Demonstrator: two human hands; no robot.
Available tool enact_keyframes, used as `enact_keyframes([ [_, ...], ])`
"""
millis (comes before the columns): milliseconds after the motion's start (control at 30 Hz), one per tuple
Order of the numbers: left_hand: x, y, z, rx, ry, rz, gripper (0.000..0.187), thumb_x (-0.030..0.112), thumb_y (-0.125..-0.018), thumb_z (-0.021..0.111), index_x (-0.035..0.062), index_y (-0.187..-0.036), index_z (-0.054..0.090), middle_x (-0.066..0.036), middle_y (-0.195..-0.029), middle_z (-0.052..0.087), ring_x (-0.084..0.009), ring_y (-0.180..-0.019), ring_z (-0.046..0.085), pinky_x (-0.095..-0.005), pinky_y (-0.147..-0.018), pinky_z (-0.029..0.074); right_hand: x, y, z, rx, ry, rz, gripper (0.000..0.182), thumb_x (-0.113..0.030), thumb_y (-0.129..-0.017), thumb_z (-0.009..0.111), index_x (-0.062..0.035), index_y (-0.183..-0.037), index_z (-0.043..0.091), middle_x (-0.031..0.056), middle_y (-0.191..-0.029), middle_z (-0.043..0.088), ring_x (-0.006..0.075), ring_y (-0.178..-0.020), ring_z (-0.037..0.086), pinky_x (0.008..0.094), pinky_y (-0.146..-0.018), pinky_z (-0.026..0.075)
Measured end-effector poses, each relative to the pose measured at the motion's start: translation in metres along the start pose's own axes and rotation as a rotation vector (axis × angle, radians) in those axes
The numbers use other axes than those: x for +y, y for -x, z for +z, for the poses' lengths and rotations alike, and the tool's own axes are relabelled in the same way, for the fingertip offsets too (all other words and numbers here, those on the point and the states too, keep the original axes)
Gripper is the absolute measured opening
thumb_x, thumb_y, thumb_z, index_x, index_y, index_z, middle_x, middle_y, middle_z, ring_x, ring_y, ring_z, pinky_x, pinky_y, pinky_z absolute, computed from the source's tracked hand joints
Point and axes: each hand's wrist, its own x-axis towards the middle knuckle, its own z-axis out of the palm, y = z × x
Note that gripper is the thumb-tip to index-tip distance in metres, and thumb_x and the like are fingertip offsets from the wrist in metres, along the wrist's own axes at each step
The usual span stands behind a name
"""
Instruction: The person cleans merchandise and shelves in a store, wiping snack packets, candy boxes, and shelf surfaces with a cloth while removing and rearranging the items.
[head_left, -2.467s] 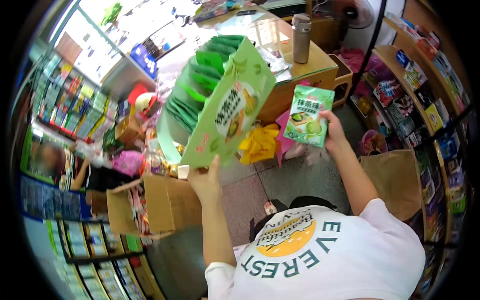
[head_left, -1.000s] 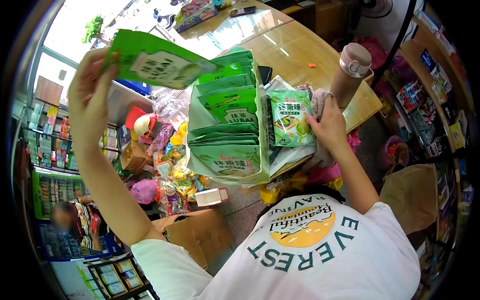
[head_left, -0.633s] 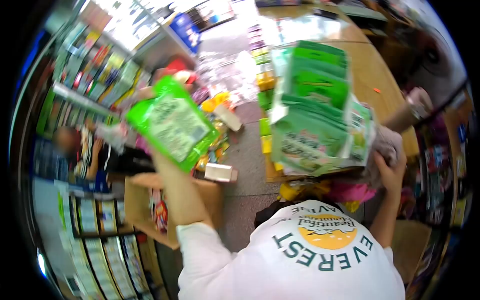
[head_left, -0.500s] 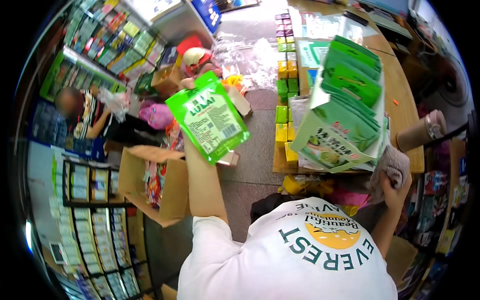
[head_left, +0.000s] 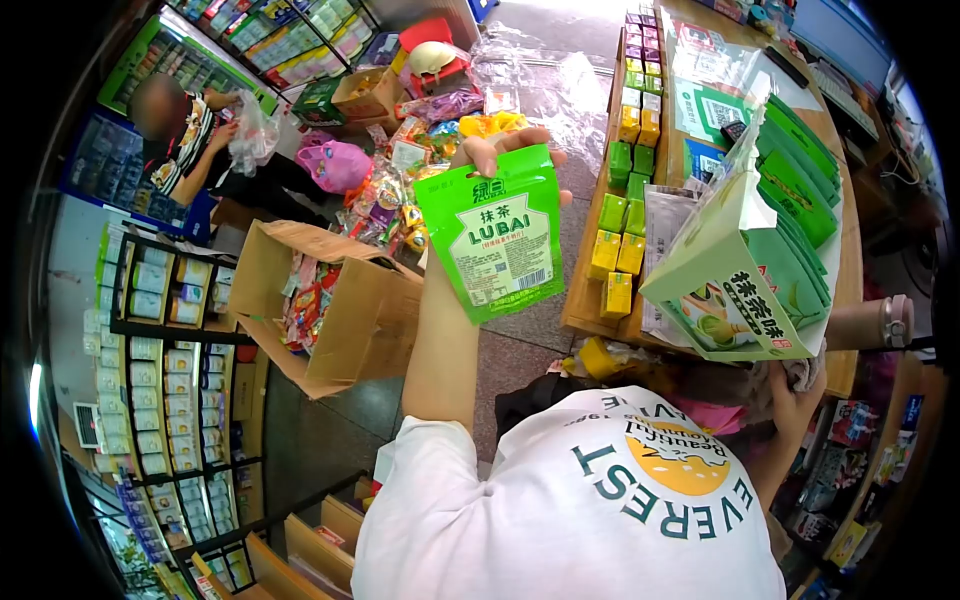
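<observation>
Upright in front of me, my left hand [head_left: 482, 155] grips a green LUBAI pouch [head_left: 510, 225] by its top edge, with its printed label facing me. Fingers show above and behind the pouch. On the right, my right hand [head_left: 785, 385] is closed on a greyish-brown cloth [head_left: 806, 372], just below the counter edge. A pale green display box [head_left: 715, 300], holding several green pouches [head_left: 795, 190], stands tilted on the counter beside that hand and hides part of the cloth.
Small yellow and green boxes [head_left: 617, 250] line the left edge of the wooden counter [head_left: 850, 215]. A tumbler [head_left: 870, 322] lies near the display box. To the left are an open carton [head_left: 365, 320], heaped snack packets [head_left: 390, 200], shelves [head_left: 150, 370] and a seated person [head_left: 195, 140] holding a plastic bag.
The pouch has moved right in view and turned more upright. My view has shifted, and the display box now covers more of the cloth and my right hand.
</observation>
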Motion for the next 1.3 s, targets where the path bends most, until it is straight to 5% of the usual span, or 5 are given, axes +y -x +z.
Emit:
enact_keyframes([
  [200,-0.020,-0.027,0.034,-0.162,-0.395,0.239,0.016,0.007,-0.082,0.040,0.0061,-0.097,0.044,-0.010,-0.136,0.023,-0.0444,-0.122,0.023,-0.0587,-0.096,0.031,0.009,0.000,-0.004,0.003,0.030,-0.002,0.035,0.001,-0.073,0.059,0.0040,-0.106,0.048,0.0035,-0.093,0.054,0.0080,-0.080,0.049,0.0206,-0.070,0.040],
  [733,-0.033,-0.033,0.033,-0.097,-0.252,0.267,0.016,0.015,-0.084,0.049,0.0032,-0.092,0.043,-0.021,-0.131,0.026,-0.0504,-0.114,0.030,-0.0580,-0.082,0.044,0.007,0.008,-0.020,0.045,0.082,0.065,0.035,-0.001,-0.073,0.058,0.0046,-0.106,0.049,0.0074,-0.097,0.056,0.0129,-0.087,0.053,0.0249,-0.078,0.040],
  [1100,-0.043,-0.035,0.039,-0.029,-0.271,0.256,0.017,0.022,-0.084,0.051,0.0068,-0.089,0.046,-0.020,-0.129,0.030,-0.0414,-0.118,0.030,-0.0560,-0.089,0.039,-0.021,-0.060,-0.036,0.386,0.490,-0.567,0.032,-0.010,-0.075,0.062,0.0046,-0.102,0.053,0.0107,-0.100,0.057,0.0181,-0.094,0.053,0.0288,-0.083,0.040],
  [1200,-0.043,-0.016,0.024,0.237,-0.187,0.178,0.024,0.031,-0.084,0.050,0.0072,-0.084,0.048,-0.021,-0.124,0.037,-0.0367,-0.112,0.040,-0.0542,-0.090,0.039,0.021,-0.089,-0.028,0.122,0.743,-0.205,0.041,-0.023,-0.072,0.061,0.0018,-0.103,0.052,0.0219,-0.099,0.053,0.0376,-0.093,0.050,0.0405,-0.079,0.041],
  [1300,-0.016,0.002,-0.009,0.117,-0.072,-0.052,0.017,0.026,-0.084,0.046,0.0116,-0.094,0.046,-0.016,-0.130,0.030,-0.0352,-0.117,0.033,-0.0547,-0.094,0.030,0.018,-0.079,-0.028,-0.101,0.962,0.013,0.053,-0.034,-0.073,0.060,-0.0039,-0.114,0.046,0.0166,-0.105,0.053,0.0328,-0.097,0.051,0.0396,-0.081,0.043],
])
